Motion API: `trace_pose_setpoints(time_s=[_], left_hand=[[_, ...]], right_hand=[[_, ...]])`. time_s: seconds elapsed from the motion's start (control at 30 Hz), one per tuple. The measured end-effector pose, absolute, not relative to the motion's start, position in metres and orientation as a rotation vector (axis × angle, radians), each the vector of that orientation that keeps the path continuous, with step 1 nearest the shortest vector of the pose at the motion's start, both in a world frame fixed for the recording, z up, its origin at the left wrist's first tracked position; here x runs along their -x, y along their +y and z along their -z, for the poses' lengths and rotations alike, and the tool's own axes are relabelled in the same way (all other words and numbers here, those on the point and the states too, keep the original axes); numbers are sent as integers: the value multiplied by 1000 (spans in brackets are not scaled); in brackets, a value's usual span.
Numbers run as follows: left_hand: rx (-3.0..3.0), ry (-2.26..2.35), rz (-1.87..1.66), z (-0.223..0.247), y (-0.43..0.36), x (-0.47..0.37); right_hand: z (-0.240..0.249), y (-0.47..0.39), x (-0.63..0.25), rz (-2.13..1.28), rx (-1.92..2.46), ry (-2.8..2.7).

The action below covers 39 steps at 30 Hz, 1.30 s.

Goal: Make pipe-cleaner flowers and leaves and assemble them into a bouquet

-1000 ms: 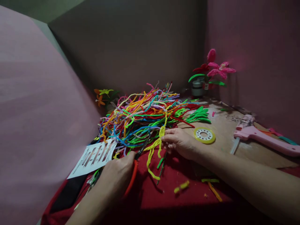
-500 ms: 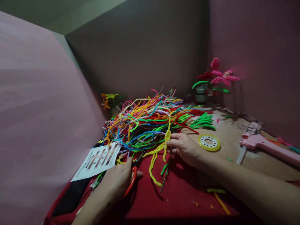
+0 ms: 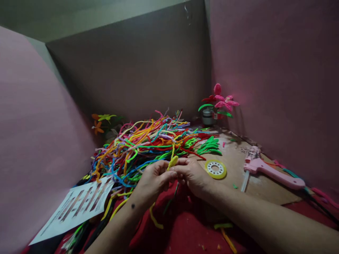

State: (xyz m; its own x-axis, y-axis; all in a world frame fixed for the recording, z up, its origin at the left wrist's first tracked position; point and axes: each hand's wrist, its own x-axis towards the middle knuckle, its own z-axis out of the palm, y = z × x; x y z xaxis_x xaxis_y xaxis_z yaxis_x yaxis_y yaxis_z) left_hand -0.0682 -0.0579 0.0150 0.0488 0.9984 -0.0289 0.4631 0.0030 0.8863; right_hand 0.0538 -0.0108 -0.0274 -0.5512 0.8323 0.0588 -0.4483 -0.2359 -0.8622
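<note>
Both hands meet over the red cloth, in front of a heap of coloured pipe cleaners point(image 3: 148, 141). Between their fingertips is a yellow pipe cleaner shape point(image 3: 173, 162), bent into a small petal-like loop. My left hand point(image 3: 153, 180) pinches it from the left, its fingers closed. My right hand point(image 3: 193, 174) pinches it from the right, fingers curled. A yellow strand hangs beneath my left hand, and a thin dark green stem point(image 3: 171, 199) points down below the fingers. No scissors show now.
A yellow tape roll point(image 3: 215, 169) and a pink glue gun point(image 3: 270, 171) lie on a brown board point(image 3: 230, 148) at right. A printed sheet point(image 3: 74, 208) lies at left. Pink pipe cleaner flowers point(image 3: 225, 102) stand behind in a grey container. Offcuts lie on the red cloth point(image 3: 190, 225).
My left hand has let go of the scissors and moved up and right to the yellow shape, joining my right hand. The view has turned to the right.
</note>
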Motion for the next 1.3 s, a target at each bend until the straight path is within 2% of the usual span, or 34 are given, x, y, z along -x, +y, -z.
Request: trace_pose_setpoints(time_s=[0.37,0.63,0.7,0.87,0.93,1.0,1.17,1.23,1.3], left_hand=[[-1554,1453,-817,-12,-60,78],[-1554,1546,-836,-4,-61,78],[-1540,1596,-852,0,-62,75],[-1588,1732,-970,9,-61,67],[-1595,1670,-997,9,-60,68],[-1591,1596,-1016,7,-58,71],[-1423,1528,-1093,3,-58,79],[-1406,1501,-1092,3,-59,79],[-1445,1488,-1079,3,-59,78]], right_hand=[[30,-6,-55,-1771,552,-1077],[33,-6,-54,-1687,668,-1273],[35,-9,-55,-1504,725,-1450],[34,-16,-59,-654,853,-1821],[31,-15,-62,-574,872,-1845],[27,-12,-63,-713,866,-1806],[25,-7,-59,-1485,654,-1494],[26,-7,-57,-1609,614,-1429],[28,-7,-56,-1584,621,-1433]])
